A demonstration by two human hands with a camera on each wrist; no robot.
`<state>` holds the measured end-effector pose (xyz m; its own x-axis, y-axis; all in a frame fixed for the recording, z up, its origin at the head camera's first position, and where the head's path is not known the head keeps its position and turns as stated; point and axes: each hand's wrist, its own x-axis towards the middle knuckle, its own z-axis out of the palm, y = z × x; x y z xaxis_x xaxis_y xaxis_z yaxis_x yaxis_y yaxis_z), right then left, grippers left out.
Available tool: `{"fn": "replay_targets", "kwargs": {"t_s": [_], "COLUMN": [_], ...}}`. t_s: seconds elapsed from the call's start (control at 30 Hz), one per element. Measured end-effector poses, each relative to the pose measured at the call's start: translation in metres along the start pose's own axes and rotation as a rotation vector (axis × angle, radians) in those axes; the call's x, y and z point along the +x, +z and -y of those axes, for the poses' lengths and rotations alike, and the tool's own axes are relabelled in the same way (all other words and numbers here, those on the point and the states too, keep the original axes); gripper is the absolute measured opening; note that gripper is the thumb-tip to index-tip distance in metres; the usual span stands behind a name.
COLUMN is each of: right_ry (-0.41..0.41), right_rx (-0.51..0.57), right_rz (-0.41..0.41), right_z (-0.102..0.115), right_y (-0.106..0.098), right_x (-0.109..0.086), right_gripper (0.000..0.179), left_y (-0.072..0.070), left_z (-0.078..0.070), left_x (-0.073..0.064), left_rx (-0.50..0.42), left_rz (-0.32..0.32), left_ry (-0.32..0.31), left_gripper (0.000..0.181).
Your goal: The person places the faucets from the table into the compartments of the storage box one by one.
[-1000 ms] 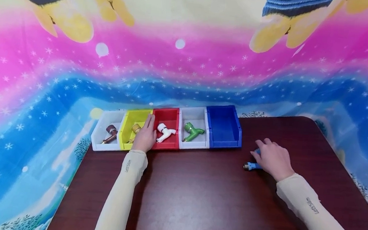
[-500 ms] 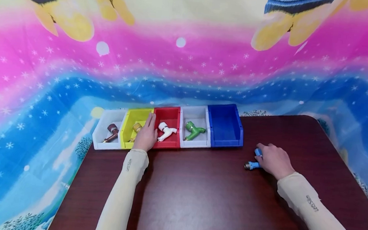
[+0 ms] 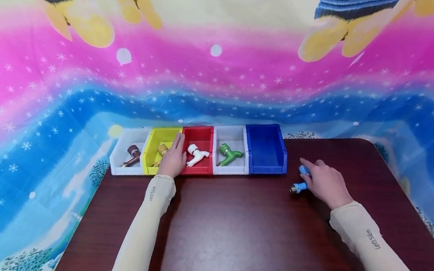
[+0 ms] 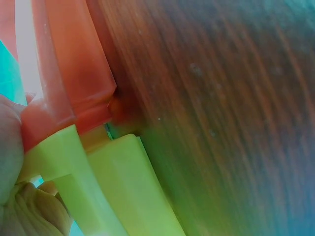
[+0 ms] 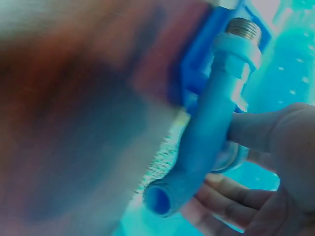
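Note:
My right hand (image 3: 328, 185) grips a blue faucet (image 3: 299, 187) with a brass-coloured threaded end, on the right side of the table. In the right wrist view the blue faucet (image 5: 209, 125) lies between thumb and fingers, its open spout toward the lower left. It appears raised off the tabletop. My left hand (image 3: 172, 159) rests, fingers straight, over the join of the yellow bin (image 3: 156, 135) and the red bin (image 3: 201, 135). A gold-coloured faucet (image 3: 163, 149) in the yellow bin is partly hidden by that hand. A white faucet (image 3: 197, 154) lies in the red bin.
Left of the yellow bin, a white bin (image 3: 123, 144) holds a brown faucet (image 3: 133, 154). Right of the red one, another white bin (image 3: 230, 132) contains a green faucet (image 3: 229, 154). A blue bin (image 3: 264, 144) ends the row on the dark wooden table (image 3: 231, 240). A patterned cloth hangs behind.
The right hand has closed on the blue faucet, and the faucet has turned and shifted slightly up and away. The left hand stays on the bins.

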<state>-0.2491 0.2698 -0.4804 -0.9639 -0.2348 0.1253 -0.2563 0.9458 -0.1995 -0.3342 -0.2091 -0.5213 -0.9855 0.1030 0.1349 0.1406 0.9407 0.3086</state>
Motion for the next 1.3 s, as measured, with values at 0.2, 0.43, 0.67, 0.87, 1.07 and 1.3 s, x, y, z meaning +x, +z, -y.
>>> {"fn": "replay_targets", "kwargs": {"t_s": [0.2, 0.43, 0.67, 0.87, 1.07, 1.3], "right_ry": [-0.088, -0.115, -0.186, -0.236, -0.274, -0.274], "right_rx": [0.003, 0.038, 0.027, 0.002, -0.025, -0.054], "right_rz": [-0.167, -0.26, -0.268, -0.304, -0.314, -0.315], "right_z": [0.014, 0.035, 0.054, 0.068, 0.075, 0.076], "right_y": [-0.022, -0.032, -0.027, -0.02, -0.006, 0.007], "right_x": [0.011, 0.042, 0.076, 0.098, 0.113, 0.122], "right_gripper": [0.059, 0.061, 0.05, 0.048, 0.048, 0.049], "left_y": [0.0, -0.004, -0.002, 0.002, 0.001, 0.002], "left_z": [-0.002, -0.002, 0.0, 0.001, 0.001, 0.002], "left_x": [-0.001, -0.001, -0.001, 0.001, 0.0, 0.001], "left_rx": [-0.009, -0.015, -0.029, -0.03, -0.022, -0.023], "left_rz": [0.001, 0.013, 0.0, -0.018, -0.029, -0.021], "left_ry": [-0.014, -0.023, -0.015, -0.011, -0.003, -0.002], "left_gripper": [0.074, 0.075, 0.074, 0.074, 0.072, 0.073]}}
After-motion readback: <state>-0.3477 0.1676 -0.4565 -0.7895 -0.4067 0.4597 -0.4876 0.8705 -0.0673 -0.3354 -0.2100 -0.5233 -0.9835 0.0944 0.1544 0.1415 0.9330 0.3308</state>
